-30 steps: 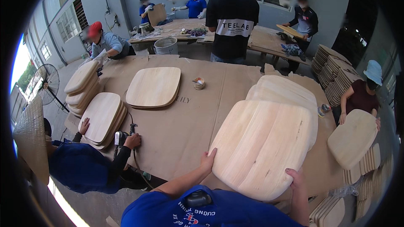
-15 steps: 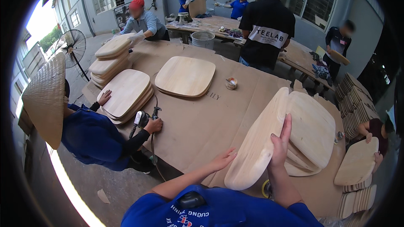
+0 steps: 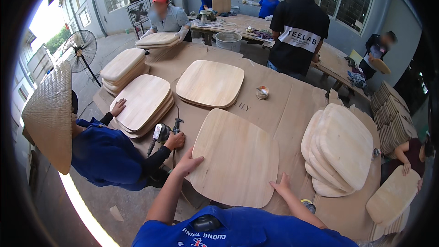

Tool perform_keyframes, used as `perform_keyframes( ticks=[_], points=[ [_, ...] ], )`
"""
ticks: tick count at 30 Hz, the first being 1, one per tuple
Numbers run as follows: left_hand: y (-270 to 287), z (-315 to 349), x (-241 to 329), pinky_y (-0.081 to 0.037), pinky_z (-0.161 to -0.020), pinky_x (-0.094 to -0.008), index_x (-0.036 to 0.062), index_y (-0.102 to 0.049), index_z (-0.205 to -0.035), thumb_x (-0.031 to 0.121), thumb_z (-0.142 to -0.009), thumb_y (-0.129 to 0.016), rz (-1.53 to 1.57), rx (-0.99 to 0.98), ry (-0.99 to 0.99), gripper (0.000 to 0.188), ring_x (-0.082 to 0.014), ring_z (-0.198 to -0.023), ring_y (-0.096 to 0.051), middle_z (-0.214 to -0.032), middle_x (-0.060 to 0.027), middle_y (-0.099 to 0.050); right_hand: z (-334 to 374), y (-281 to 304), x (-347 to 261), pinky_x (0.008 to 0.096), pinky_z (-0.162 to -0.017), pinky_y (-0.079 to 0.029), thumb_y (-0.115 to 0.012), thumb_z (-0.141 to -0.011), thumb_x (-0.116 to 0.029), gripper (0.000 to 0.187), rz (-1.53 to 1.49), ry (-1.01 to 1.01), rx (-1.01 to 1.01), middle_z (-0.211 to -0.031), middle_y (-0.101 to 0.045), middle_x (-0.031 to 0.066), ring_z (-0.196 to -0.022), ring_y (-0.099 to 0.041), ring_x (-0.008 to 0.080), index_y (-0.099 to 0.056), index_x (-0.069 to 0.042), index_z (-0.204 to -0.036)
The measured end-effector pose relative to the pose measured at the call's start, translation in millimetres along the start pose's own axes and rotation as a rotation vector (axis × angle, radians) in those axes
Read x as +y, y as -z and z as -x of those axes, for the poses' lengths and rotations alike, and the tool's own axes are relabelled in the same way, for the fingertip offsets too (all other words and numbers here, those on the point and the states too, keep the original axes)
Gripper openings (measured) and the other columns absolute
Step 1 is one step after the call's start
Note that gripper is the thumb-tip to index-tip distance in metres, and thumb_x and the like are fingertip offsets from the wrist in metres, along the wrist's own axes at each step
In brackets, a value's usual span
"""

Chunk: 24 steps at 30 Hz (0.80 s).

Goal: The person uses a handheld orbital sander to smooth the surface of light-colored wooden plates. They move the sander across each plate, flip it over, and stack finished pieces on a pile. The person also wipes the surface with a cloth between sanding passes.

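A pale wooden board [image 3: 235, 160] is held at the near edge of the table, tilted a little, with its broad face turned up. Its left edge is clamped by the left hand [image 3: 186, 163], the thumb being laid over the face and the other fingers hidden underneath. Its lower right edge is touched by the right hand [image 3: 282, 184]; one fingertip is set on the rim and another finger is spread apart from it, but whether the edge is pinched cannot be told. The table is covered by a brown cardboard sheet [image 3: 283, 110]. To the right of the board, well apart from it, an uneven pile of boards [image 3: 345, 146] is seen, and beyond it a flat pair of boards [image 3: 210, 82] is laid. A small round pot [image 3: 262, 92] is placed just beside that pair. Near the right forearm, a round tool [image 3: 308, 205] with a yellow rim is partly hidden. On the left, a power tool [image 3: 161, 132] is held by a co-worker in a straw hat [image 3: 50, 116], whose other hand is rested on a stack of boards [image 3: 144, 100]
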<state>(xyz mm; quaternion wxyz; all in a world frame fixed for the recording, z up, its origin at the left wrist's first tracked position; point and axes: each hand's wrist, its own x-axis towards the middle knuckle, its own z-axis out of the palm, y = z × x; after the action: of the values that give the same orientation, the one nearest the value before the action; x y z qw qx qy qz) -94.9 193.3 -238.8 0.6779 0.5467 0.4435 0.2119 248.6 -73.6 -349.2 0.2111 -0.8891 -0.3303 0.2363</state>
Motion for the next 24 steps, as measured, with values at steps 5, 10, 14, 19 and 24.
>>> perform_keyframes(
  ticks=[5, 10, 14, 19, 24],
  points=[
    [6, -20, -80, -0.048, -0.093, -0.0375, -0.0061, -0.039, -0.135, 0.029, -0.076, -0.080, -0.253, 0.178, 0.081, 0.080, -0.0275, -0.108, -0.061, -0.121, -0.0224, -0.059, -9, -8, 24, 0.0363, -0.062, -0.058, -0.080, -0.075, -0.034, 0.072, -0.286, -0.321, -0.316, -0.106, -0.063, 0.0203, -0.085, -0.068, 0.0303, -0.048, 0.008, -0.124],
    [-3, -26, -98, -0.050, -0.091, -0.0392, -0.0105, -0.049, -0.124, 0.042, -0.069, -0.083, -0.537, 0.099, 0.194, 0.083, -0.0343, -0.105, -0.063, -0.119, -0.0269, -0.060, -11, 13, 26, 0.0316, -0.047, -0.056, -0.081, -0.074, -0.034, 0.054, -0.210, -0.278, -0.383, -0.086, -0.069, 0.0221, -0.062, -0.069, 0.0248, -0.063, 0.009, -0.101],
    [-15, -34, -93, -0.047, -0.095, -0.0393, -0.0109, -0.052, -0.121, 0.047, -0.073, -0.078, -0.936, 0.022, 0.341, 0.080, -0.0352, -0.113, -0.058, -0.124, -0.0275, -0.056, 4, 21, 37, 0.0306, -0.044, -0.054, -0.081, -0.075, -0.032, 0.053, -0.002, -0.313, -0.570, -0.070, -0.068, 0.0163, -0.052, -0.066, 0.0203, -0.062, 0.009, -0.103],
    [-50, -69, -99, -0.026, -0.113, -0.0497, -0.0047, -0.033, -0.143, 0.053, -0.085, -0.061, -1.397, 0.295, -0.175, 0.086, -0.0406, -0.142, -0.023, -0.152, -0.0272, -0.025, 13, 12, 45, 0.0307, -0.044, -0.053, -0.082, -0.073, -0.034, 0.055, -0.009, -0.217, -0.496, -0.063, -0.066, 0.0139, -0.048, -0.064, 0.0195, -0.062, 0.008, -0.103],
    [-112, -138, -95, -0.009, -0.117, -0.0519, -0.0001, -0.016, -0.151, 0.057, -0.092, -0.043, -1.279, 0.290, -0.111, 0.086, -0.0418, -0.146, -0.004, -0.158, -0.0236, -0.007, 11, 13, 45, 0.0302, -0.046, -0.053, -0.083, -0.072, -0.032, 0.054, -0.029, -0.206, -0.494, -0.070, -0.067, 0.0119, -0.051, -0.064, 0.0179, -0.062, 0.002, -0.108]
  ],
)
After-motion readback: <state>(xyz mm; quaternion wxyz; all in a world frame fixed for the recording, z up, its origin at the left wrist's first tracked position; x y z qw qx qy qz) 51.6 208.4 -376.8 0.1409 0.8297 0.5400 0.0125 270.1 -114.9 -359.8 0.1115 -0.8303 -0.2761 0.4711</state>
